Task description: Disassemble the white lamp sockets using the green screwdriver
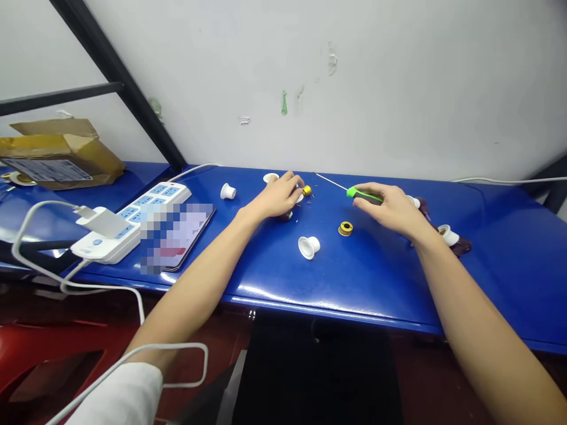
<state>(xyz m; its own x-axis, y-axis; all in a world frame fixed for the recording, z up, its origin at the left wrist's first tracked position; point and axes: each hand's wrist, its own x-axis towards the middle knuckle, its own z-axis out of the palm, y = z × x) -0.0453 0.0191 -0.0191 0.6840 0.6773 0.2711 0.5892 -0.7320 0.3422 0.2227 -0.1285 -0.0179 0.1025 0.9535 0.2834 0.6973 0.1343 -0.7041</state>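
On the blue table (266, 271), my right hand (390, 206) grips the green and black handle of a screwdriver (365, 196), whose thin shaft points left toward the wall. My left hand (281, 193) is bent over small parts near the back, its fingers curled; what it grips is mostly hidden. By its fingertips lie a gold piece (307, 190) and several small screws (309, 202). A gold ring (345, 228) rests between the hands, and a white flared cup (309, 247) lies on its side closer to the front edge.
Another white cup (228, 191) is at the back left. A power strip (133, 221) with a plugged charger and a phone (181, 236) lie left. Dark brown parts with white cups (449, 236) sit right of my right hand. A cardboard box (62, 156) stands far left.
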